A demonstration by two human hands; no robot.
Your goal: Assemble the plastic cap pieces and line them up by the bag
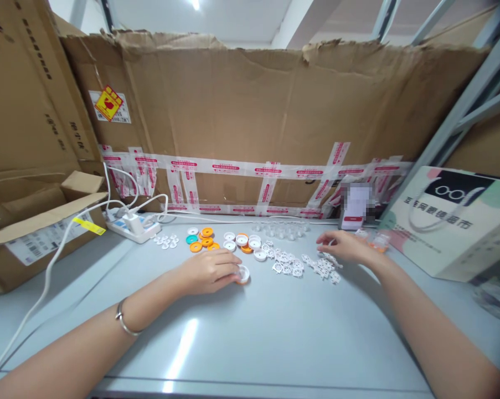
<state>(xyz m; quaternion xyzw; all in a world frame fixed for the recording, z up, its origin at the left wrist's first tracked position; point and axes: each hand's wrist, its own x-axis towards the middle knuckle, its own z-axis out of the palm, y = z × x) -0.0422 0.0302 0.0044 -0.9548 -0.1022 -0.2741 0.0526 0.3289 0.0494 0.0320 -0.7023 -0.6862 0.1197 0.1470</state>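
My left hand rests on the table with its fingers closed on a round white-and-orange plastic piece. My right hand is over a pile of small white spoked plastic parts, its fingers apart and slightly bent. I see nothing in it, though its underside is hidden. A second heap of such white parts lies between the hands. Behind my left hand are orange rings, a teal ring and several white round caps. Small clear plastic cups stand farther back.
Tiny white pieces lie near a power strip with white cables at left. An open cardboard box stands beyond them. A phone leans at the back right, near a paper bag. Large cardboard walls the rear.
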